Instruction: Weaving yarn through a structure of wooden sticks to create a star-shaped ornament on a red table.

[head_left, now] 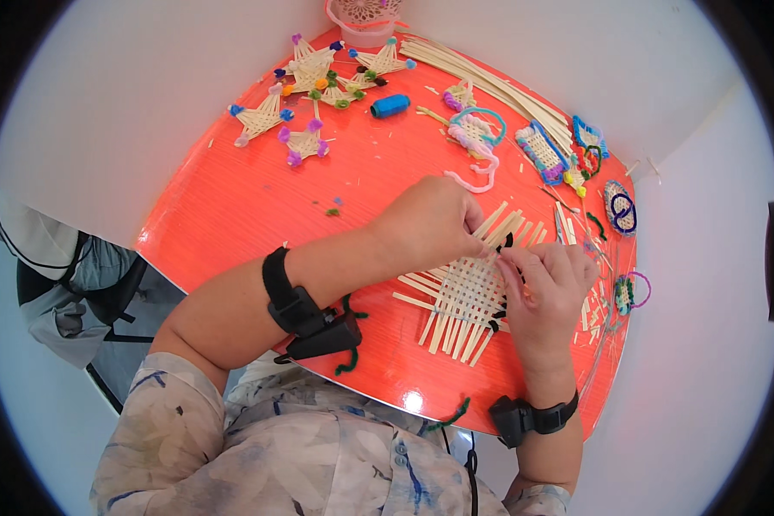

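A small woven mat (469, 292) of pale flat strips lies on the red table, its loose strip ends fanning out around the woven middle. Black fuzzy cord (506, 241) shows at the mat's upper right edge, and more of it lower down beside my right hand. My left hand (434, 219) reaches in across the mat's far side, thumb and finger pinched at that edge. What lies between those fingertips is hidden. Close against them, my right hand (543, 279) is closed, its thumb and forefinger gripping the black cord.
Woven stars (262, 116) with coloured fuzzy tips lie far left, near a blue thread spool (390, 107). Long pale strips (490, 82) run along the back. Small woven pieces (542, 153), scissors (561, 225) and scraps sit right. A pink basket (365, 33) stands behind.
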`<state>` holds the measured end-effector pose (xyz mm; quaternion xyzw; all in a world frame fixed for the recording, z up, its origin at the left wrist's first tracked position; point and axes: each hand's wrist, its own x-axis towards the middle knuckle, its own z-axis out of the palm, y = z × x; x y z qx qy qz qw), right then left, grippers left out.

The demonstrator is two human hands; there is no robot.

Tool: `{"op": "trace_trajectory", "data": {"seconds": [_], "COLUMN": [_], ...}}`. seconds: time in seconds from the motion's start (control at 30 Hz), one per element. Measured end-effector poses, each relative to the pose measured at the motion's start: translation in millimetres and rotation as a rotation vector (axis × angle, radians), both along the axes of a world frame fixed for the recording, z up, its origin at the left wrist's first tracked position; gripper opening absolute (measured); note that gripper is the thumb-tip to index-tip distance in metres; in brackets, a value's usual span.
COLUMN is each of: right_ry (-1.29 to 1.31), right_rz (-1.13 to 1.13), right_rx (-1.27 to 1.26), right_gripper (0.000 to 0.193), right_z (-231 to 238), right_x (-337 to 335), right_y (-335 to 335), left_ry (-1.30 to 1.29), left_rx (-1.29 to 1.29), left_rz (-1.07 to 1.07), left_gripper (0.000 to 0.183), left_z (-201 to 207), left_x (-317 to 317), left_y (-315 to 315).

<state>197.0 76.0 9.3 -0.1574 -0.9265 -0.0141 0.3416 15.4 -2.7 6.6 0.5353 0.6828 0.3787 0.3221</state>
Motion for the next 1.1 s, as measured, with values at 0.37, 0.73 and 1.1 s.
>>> {"op": "trace_trajectory", "data": {"seconds": [0.37, 0.73, 1.1], "right_ry": [-0.036, -0.025, 0.038], "right_rz": [-0.055, -0.033, 0.150], "right_rx": [0.090, 0.032, -0.166], "right_gripper": [0.014, 0.026, 0.031], "right_z": [-1, -8, -9], "right_x": [-3, -4, 6], "right_y": [-5, -15, -2], "left_ry": [-0.059, 0.076, 0.018], "left_rx": [0.066, 0.115, 0.124], "left_rz": [0.022, 0.082, 0.104], "left_gripper": [0.019, 0.016, 0.018], "left_z": [-9, -5, -7], "left_x": [9, 7, -1], "left_y": [0, -1, 1]}}
